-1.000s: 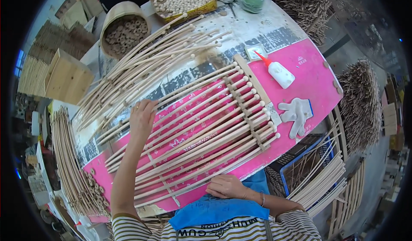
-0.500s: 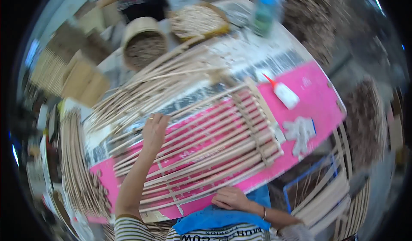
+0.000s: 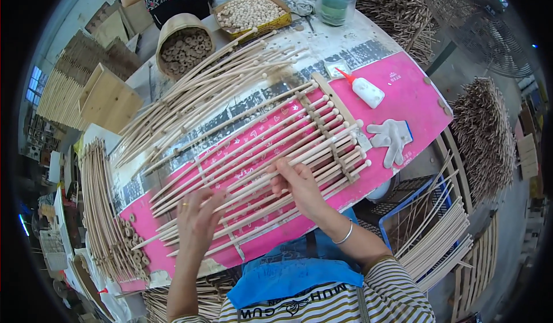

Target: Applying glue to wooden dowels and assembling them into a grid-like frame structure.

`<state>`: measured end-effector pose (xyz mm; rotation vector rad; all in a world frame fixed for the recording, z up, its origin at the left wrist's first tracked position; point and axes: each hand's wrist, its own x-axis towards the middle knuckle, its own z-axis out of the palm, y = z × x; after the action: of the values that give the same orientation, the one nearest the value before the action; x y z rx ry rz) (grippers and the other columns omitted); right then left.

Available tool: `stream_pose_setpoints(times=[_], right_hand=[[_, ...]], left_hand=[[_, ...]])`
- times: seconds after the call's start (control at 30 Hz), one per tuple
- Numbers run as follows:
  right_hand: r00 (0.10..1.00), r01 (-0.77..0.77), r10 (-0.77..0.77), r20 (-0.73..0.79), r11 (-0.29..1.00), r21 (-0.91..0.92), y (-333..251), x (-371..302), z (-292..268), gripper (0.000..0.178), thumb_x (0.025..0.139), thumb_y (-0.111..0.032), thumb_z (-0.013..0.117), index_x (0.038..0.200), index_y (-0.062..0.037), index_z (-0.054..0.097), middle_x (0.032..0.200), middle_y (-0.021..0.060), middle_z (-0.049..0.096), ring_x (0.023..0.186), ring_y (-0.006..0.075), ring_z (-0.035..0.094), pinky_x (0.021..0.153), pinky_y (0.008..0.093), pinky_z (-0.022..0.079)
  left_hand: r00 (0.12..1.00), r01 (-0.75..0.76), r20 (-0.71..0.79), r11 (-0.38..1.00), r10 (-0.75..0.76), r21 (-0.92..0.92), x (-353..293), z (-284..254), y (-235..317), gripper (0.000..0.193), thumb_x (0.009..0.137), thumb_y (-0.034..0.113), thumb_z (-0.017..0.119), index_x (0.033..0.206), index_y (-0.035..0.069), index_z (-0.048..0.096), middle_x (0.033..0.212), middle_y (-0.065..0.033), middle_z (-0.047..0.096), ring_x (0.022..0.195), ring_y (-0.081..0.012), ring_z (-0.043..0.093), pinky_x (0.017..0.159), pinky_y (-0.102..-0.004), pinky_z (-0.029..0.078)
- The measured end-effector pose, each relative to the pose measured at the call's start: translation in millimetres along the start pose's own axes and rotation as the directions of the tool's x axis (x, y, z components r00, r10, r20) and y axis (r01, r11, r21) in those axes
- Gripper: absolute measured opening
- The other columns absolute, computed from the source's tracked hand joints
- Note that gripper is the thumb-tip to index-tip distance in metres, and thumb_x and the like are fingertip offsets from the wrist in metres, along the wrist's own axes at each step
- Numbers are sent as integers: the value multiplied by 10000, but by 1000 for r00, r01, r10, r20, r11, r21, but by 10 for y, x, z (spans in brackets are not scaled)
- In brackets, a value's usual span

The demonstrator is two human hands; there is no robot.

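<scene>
Long wooden sticks with ball ends (image 3: pixel 253 141) lie side by side across a pink sheet (image 3: pixel 397 81), their ball ends to the right. Near those ends they cross a notched wooden strip (image 3: pixel 322 127). Over the front sticks, my right hand (image 3: pixel 298 186) has its fingers curled around several wooden sticks, and a silver bangle circles the wrist. To its left, my left hand (image 3: pixel 199 218) is at the tapered ends of the same sticks. Motion smears its bent fingers, so its hold is unclear.
Behind lie more loose sticks (image 3: pixel 196 101), a tub of wooden rings (image 3: pixel 187 46) and a tray of wooden beads (image 3: pixel 253 13). At right are a glue bottle (image 3: pixel 367 92), a white glove (image 3: pixel 391 141) and a blue-rimmed crate (image 3: pixel 415 202). A fan (image 3: pixel 484 29) stands beyond.
My right hand has come up from the table's near edge onto the sticks. My left hand has moved nearer me, to the tapered ends. The view has shifted slightly.
</scene>
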<state>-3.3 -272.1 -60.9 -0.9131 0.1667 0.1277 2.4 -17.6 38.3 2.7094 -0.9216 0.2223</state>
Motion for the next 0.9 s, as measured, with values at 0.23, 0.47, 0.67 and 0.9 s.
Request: stream_pose_setpoints(times=[0.23,0.47,0.67,0.9], right_hand=[[998,63,-62,-31,998,21,-176,-30,-264,374,1106,-363,520,1013,-59,716,728,-15,655,614,52,602,565,198,477],[999,-27,30,36,996,-85,0,-159,5,342,1093,-351,554,1020,-57,714,744,-10,654,629,54,597,578,203,480],[988,-63,72,139,995,-71,193,-264,315,328,1099,-319,545,1021,-52,717,763,-20,613,658,46,566,601,205,468],[945,13,38,324,988,-151,269,-364,153,388,999,-156,710,1364,-73,608,985,-6,689,845,39,624,696,198,514]], left_hand=[[920,366,206,921,-335,-136,-688,-393,-378,447,838,114,772,1275,61,689,1036,-130,701,926,-305,681,843,-399,510],[910,407,277,796,-310,-447,-640,7,-118,154,918,56,714,1055,-3,675,915,-140,694,840,-297,715,736,-363,539],[963,270,91,867,-255,-419,8,324,481,157,959,136,690,1059,17,670,926,-172,680,820,-366,684,673,-421,500],[947,321,190,782,-258,-535,-70,349,484,166,966,94,674,1098,-6,678,928,-170,695,789,-334,688,679,-395,510]])
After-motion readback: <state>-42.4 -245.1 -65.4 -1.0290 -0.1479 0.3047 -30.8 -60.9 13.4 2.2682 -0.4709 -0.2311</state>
